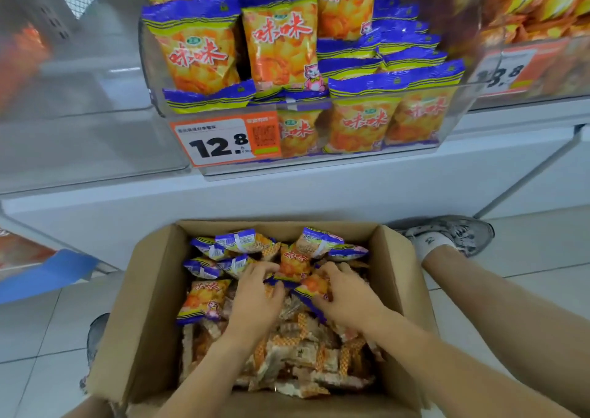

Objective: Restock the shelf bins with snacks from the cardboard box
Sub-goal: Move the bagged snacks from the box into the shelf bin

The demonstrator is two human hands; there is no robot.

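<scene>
An open cardboard box (150,293) sits on the floor below the shelf, full of orange snack bags with purple tops (204,299) over smaller clear-wrapped snacks (297,353). Both hands are inside it. My left hand (255,299) curls its fingers round the lower edge of an orange bag (292,264) in the middle. My right hand (348,296) grips another orange bag (311,288) beside it. Above, a clear shelf bin (459,104) is heaped with the same bags (281,47).
An orange price tag reading 12.8 (225,139) hangs on the bin's front. Clear bins (95,149) stand to the left and an orange-snack bin (536,18) to the right. My shoe (456,232) rests on the tiled floor right of the box.
</scene>
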